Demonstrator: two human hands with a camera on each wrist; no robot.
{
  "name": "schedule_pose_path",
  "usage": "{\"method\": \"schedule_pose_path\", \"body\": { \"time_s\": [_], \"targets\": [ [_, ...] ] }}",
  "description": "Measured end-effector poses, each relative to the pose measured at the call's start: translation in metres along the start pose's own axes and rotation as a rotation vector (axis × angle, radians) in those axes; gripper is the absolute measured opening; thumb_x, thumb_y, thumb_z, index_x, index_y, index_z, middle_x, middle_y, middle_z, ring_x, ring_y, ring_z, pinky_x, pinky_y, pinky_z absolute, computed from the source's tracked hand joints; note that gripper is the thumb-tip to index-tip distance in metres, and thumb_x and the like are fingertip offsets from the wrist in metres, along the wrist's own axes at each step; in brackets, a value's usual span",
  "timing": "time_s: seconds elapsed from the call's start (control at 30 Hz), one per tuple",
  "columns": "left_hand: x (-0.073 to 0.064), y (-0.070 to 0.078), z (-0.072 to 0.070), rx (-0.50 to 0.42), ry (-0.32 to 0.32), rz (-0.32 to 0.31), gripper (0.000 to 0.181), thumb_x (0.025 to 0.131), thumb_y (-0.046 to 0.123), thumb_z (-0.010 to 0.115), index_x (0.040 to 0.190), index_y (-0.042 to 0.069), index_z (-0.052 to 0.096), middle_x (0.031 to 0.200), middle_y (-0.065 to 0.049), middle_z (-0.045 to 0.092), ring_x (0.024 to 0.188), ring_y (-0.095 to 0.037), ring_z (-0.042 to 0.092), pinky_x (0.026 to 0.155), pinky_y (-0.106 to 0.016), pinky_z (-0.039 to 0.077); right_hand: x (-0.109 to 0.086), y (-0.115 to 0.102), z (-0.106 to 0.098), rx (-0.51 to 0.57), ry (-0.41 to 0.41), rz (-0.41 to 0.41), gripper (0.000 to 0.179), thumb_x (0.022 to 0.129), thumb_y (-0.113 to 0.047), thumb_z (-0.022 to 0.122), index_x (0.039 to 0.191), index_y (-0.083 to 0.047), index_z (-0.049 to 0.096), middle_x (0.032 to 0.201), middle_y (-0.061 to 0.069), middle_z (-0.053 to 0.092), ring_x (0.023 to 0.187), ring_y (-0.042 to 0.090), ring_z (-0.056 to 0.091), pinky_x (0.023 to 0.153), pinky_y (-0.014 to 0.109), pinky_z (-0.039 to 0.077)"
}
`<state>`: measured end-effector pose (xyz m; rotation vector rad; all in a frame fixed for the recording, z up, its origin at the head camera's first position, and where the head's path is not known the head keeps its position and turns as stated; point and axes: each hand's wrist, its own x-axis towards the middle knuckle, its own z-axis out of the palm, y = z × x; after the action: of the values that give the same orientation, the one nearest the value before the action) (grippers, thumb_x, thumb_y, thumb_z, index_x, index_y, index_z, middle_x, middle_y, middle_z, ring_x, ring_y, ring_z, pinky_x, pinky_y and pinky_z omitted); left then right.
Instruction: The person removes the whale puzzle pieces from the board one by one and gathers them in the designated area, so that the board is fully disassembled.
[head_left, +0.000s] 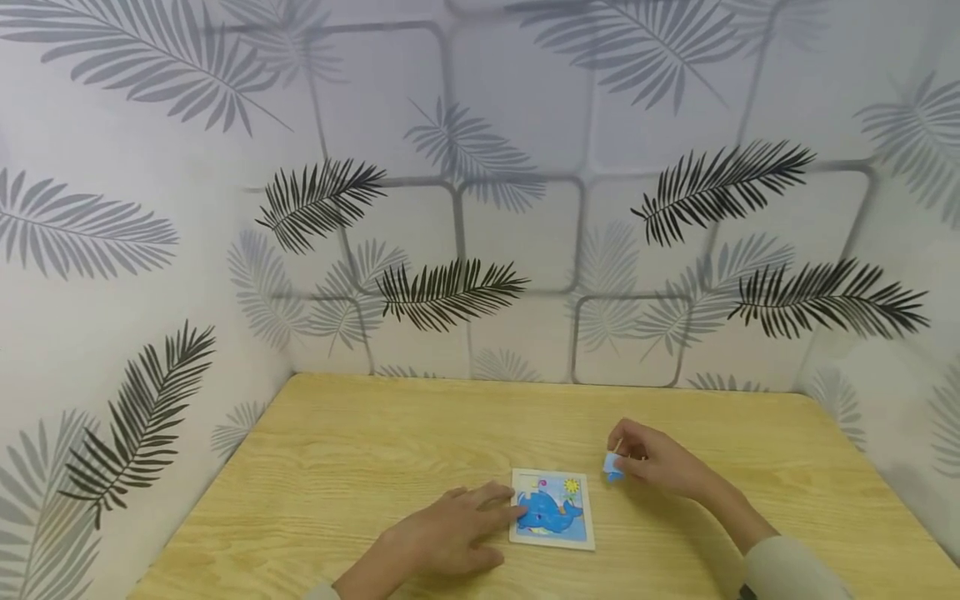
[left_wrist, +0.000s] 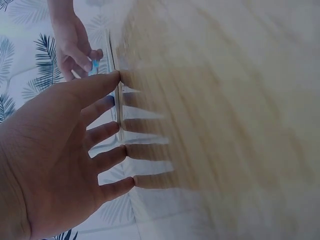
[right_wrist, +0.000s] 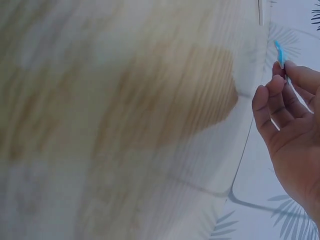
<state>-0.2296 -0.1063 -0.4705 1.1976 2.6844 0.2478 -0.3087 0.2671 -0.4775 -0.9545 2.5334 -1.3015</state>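
Observation:
A small square jigsaw puzzle (head_left: 590, 523) with a pale frame lies on the table, picturing a blue dolphin, a yellow sun and light blue water. My left hand (head_left: 453, 532) rests at its left side, fingers spread and fairly straight; the index fingertip lies on the picture. In the left wrist view the fingertips (left_wrist: 114, 188) come down at the table surface and the board's edge. To the right of the board, my right hand (head_left: 654, 460) pinches a blue puzzle piece (head_left: 612, 464) between thumb and fingers. The right wrist view shows that piece (right_wrist: 279, 52) edge-on at the fingertips.
The light wood-grain table (head_left: 390, 433) reaches back to a wall (head_left: 517, 242) covered in grey and black feather-like leaf patterns. Another patterned wall (head_left: 97, 333) borders the table on the left. Pale sleeves (head_left: 795, 571) cover both forearms near the front.

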Motion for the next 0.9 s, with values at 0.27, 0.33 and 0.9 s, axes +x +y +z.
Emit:
{"method": "schedule_pose_path", "body": {
  "time_s": [0.27, 0.33, 0.9],
  "targets": [
    [0.0, 0.001, -0.002, -0.021, 0.005, -0.016, 0.064, 0.104, 0.044, 0.059, 0.163, 0.032, 0.037, 0.167, 0.001, 0.035, 0.155, -0.022, 0.032, 0.122, -0.054, 0.033, -0.003, 0.006, 0.001, -0.115, -0.057, 0.044, 0.006, 0.099, -0.007, 0.069, 0.103, -0.011, 0.067, 0.089, -0.002, 0.067, 0.079, 0.008, 0.058, 0.068, 0.024, 0.05],
    [0.0, 0.002, -0.001, -0.029, 0.006, -0.018, 0.064, 0.104, 0.044, 0.059, 0.162, 0.032, 0.037, 0.167, 0.001, 0.035, 0.155, -0.022, 0.032, 0.122, -0.054, 0.033, -0.002, 0.006, 0.001, -0.15, -0.056, 0.055, 0.007, 0.098, -0.007, 0.07, 0.101, -0.013, 0.068, 0.089, -0.004, 0.066, 0.079, 0.008, 0.058, 0.069, 0.024, 0.051],
    [0.003, 0.001, 0.0, -0.022, 0.001, -0.023, 0.063, 0.104, 0.046, 0.058, 0.162, 0.032, 0.038, 0.167, 0.002, 0.035, 0.154, -0.022, 0.033, 0.121, -0.055, 0.035, 0.017, -0.014, 0.02, -0.242, -0.063, -0.032, 0.017, 0.092, 0.003, 0.072, 0.103, -0.009, 0.067, 0.102, 0.008, 0.061, 0.073, 0.006, 0.056, 0.065, 0.023, 0.052]
  ]
}}
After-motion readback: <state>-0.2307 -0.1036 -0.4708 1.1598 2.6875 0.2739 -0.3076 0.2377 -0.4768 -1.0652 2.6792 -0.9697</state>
